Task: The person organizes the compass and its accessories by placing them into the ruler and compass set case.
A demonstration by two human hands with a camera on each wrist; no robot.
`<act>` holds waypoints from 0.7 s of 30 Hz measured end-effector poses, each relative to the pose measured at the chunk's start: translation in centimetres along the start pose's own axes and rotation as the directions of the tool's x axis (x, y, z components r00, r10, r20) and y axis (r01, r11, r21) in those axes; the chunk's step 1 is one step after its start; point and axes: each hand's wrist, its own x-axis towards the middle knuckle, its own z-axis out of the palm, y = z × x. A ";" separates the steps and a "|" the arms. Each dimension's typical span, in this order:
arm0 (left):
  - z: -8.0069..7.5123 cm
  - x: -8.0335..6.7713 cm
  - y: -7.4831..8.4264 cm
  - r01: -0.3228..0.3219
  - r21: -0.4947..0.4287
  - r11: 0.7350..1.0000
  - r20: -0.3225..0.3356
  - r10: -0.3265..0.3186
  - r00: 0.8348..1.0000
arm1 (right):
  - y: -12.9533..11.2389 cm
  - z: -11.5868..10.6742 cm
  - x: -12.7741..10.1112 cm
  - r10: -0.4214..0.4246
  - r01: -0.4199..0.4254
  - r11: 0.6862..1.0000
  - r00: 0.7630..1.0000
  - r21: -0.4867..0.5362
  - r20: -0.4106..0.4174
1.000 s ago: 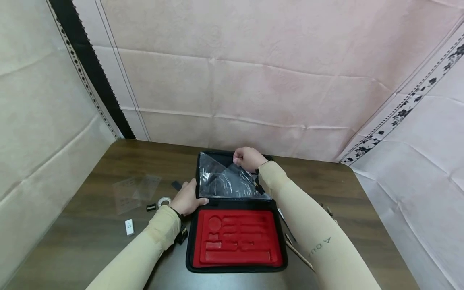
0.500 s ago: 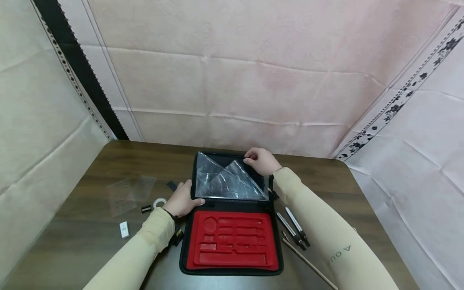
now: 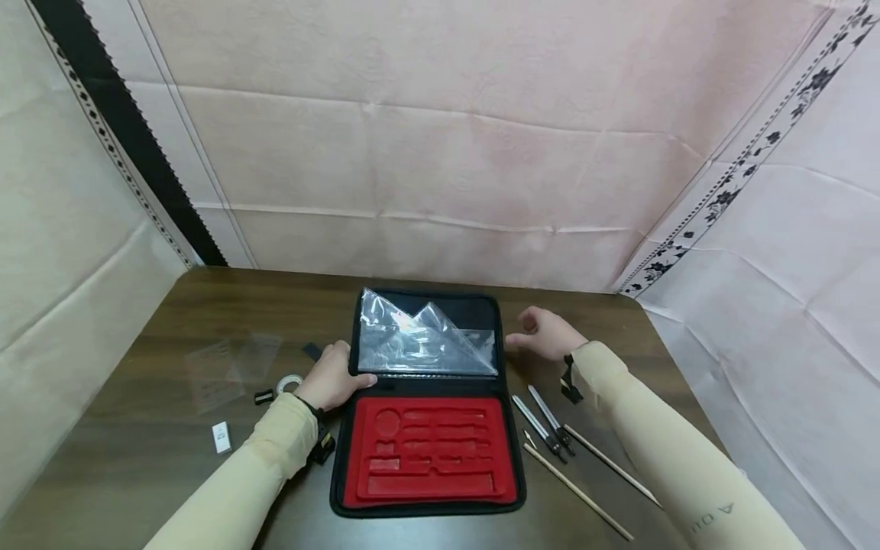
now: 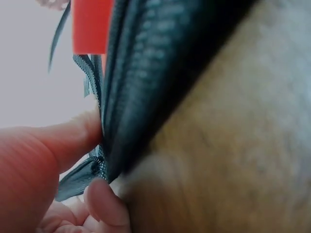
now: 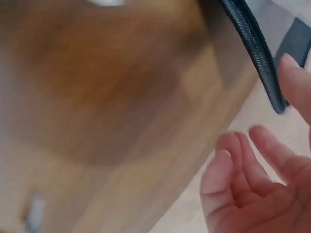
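A black zippered case (image 3: 426, 386) lies open on the table, its lid towards the wall. Moulded hollows mark the red tray (image 3: 433, 485) in its near half. Clear triangular set squares (image 3: 406, 347) sit in the lid. My left hand (image 3: 330, 380) grips the case's left edge near the fold; in the left wrist view the thumb (image 4: 73, 136) and a fingertip pinch around its zipper border. Just off the lid's right side, my right hand (image 3: 546, 334) holds nothing, its fingers loosely bent. The right wrist view shows its thumb (image 5: 296, 87) close to the case's edge.
Right of the case lie two compasses (image 3: 531, 418) and two thin wooden pencils (image 3: 577, 493). To the left are clear plastic sheets (image 3: 213, 374), a white ring (image 3: 289, 381), a small black piece (image 3: 263, 396) and a white block (image 3: 221, 437). Cloth hangs behind the table.
My right hand has moved right, from over the set squares in the lid to beside the case. The compasses and pencils have come into sight. The left hand keeps its grip.
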 end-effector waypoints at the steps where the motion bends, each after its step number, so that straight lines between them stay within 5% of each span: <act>1: 0.0 0.0 0.0 -0.004 -0.003 1.000 -0.004 0.004 1.000 | 0.4 0.1 -0.5 -0.001 0.001 1.000 1.000 -0.010 0.018; 9: 0.0 -0.3 -0.1 0.020 0.028 0.999 -0.036 -0.019 0.999 | 1.7 1.2 -3.2 0.039 -0.037 0.999 0.995 -0.023 0.090; 21: -0.4 -1.7 0.2 0.016 0.032 0.999 -0.041 -0.014 0.999 | 2.3 2.9 -1.9 0.031 -0.029 0.999 0.998 -0.034 0.051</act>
